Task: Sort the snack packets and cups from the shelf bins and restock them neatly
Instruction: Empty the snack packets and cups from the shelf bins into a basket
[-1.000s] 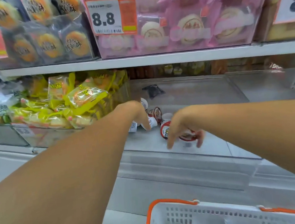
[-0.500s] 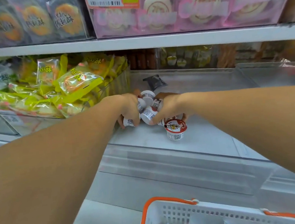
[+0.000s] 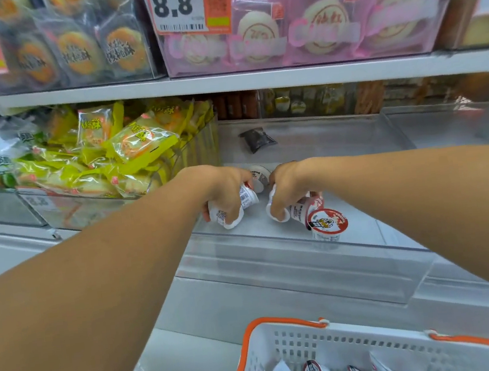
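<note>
Inside the clear plastic shelf bin (image 3: 306, 257), I see the small white plastic cups (image 3: 299, 209) lying tipped on their sides. My right hand (image 3: 289, 188) has its fingers curled round two; my left hand (image 3: 225, 192) grips two more. One red-lidded upright cup (image 3: 327, 224) stands just right of my right hand, nearer it. Crinkly yellow packets (image 3: 129, 149) fill the neighbouring bin, left.

Basket (image 3: 331, 346) contents cut off below.

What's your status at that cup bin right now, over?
Left hand and right hand each grip small cups in the clear bin. One cup stands free. Dark packet lies behind, not in the way.
</note>
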Demonstrator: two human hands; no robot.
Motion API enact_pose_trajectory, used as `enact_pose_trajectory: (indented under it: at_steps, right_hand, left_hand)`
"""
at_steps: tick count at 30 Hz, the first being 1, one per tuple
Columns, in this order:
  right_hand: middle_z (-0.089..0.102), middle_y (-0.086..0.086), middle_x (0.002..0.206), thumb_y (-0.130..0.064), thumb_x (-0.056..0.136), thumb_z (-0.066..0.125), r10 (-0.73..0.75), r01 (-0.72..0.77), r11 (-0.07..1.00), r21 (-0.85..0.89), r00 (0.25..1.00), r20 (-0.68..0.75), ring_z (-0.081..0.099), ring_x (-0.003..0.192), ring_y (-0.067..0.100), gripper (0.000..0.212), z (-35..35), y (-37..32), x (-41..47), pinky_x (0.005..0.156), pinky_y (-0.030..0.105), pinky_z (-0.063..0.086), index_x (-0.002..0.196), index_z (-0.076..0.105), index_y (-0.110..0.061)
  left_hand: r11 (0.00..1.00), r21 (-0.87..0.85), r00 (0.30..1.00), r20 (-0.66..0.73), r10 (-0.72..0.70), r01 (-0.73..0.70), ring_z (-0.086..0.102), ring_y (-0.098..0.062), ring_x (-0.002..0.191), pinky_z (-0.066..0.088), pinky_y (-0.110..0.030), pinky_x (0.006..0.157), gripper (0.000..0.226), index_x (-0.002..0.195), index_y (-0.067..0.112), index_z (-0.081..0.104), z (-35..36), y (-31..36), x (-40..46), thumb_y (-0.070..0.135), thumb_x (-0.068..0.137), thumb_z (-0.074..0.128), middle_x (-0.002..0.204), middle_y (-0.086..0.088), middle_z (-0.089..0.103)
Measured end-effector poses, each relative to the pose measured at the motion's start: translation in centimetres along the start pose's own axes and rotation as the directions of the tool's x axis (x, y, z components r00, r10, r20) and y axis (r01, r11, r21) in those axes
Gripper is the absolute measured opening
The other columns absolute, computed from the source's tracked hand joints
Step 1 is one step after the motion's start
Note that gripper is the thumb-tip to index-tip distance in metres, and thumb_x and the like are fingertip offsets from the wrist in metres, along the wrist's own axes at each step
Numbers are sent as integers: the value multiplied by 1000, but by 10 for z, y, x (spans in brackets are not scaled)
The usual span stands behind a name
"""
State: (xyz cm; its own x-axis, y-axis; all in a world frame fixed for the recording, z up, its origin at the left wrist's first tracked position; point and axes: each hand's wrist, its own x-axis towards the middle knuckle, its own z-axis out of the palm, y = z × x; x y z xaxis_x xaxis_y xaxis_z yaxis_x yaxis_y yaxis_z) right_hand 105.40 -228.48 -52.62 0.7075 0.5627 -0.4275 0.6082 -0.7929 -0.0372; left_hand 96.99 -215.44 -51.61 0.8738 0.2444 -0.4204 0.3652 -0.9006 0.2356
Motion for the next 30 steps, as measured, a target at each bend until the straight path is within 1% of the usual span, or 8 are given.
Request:
enact_pose_trajectory:
  at_steps: [3, 5, 8, 12, 18, 23, 26, 30]
  right_hand:
    - [65, 8, 100, -27, 71, 82, -31, 32, 997, 70, 999, -14, 69, 83, 25, 56, 0, 17, -11, 66, 33, 61, 119, 58, -11]
    - [59, 3, 98, -25, 71, 83, -55, 65, 989, 133, 996, -73, 65, 81, 21, 50, 3, 25, -16, 58, 27, 56, 113, 57, -16]
    - [64, 5, 101, -26, 67, 85, -84, 118, 973, 201, 982, -169, 67, 81, 21, 48, -2, 29, -24, 53, 25, 53, 107, 62, -15]
    - [65, 8, 105, -23, 71, 85, -112, 185, 927, 326, 966, -232, 69, 87, 22, 44, -23, 31, -49, 66, 30, 62, 109, 65, -13]
    - [71, 0, 84, -18, 62, 87, -241, 423, 782, 458, 883, -404, 64, 68, 9, 40, -31, 48, -184, 57, 22, 51, 97, 67, -23]
    - [70, -3, 80, -23, 55, 93, -415, 479, 753, 452, 878, -239, 60, 61, 8, 56, 47, 67, -259, 54, 28, 50, 98, 58, -29]
    - [68, -4, 87, -21, 61, 91, -380, 336, 842, 422, 925, 22, 62, 70, 11, 52, 111, 77, -248, 60, 32, 50, 98, 56, -32]
    - [60, 0, 112, -31, 69, 88, -239, 140, 954, 264, 888, 394, 65, 88, 21, 55, 183, 88, -226, 73, 36, 57, 112, 53, -28]
  left_hand:
    - [997, -47, 998, 30, 56, -54, 58, -36, 102, 62, -51, 70, 66, 119, 36, 49, 3, 0, -9, -6, 76, 74, 116, -6, 48]
    - [975, -191, 992, 32, 119, -111, 61, -34, 104, 62, -50, 70, 65, 122, 32, 53, 6, 0, -11, -9, 76, 73, 120, -6, 51]
    - [914, -356, 981, -72, 181, -195, 65, -28, 94, 62, -42, 68, 58, 118, 25, 59, 10, 1, -17, -13, 76, 70, 119, -11, 58]
    - [862, -414, 951, -222, 215, -292, 67, -24, 83, 60, -34, 63, 47, 110, 21, 62, 5, 7, -36, -13, 77, 68, 105, -14, 68]
    - [741, -366, 802, -458, 383, -563, 64, -9, 65, 54, -26, 52, 43, 107, 24, 67, -3, 36, -124, -4, 77, 76, 98, -3, 70]
    - [739, -247, 776, -116, 619, -627, 61, -9, 59, 55, -32, 51, 38, 98, 21, 67, 48, 68, -170, 2, 70, 84, 81, 4, 69]
    - [823, -104, 813, 125, 568, -559, 60, -4, 56, 56, -32, 55, 33, 97, 24, 68, 102, 71, -158, 9, 72, 82, 87, 10, 69]
    - [870, 83, 830, 353, 431, -486, 68, -16, 85, 57, -38, 79, 24, 97, 27, 70, 162, 65, -137, 17, 76, 78, 98, 8, 71]
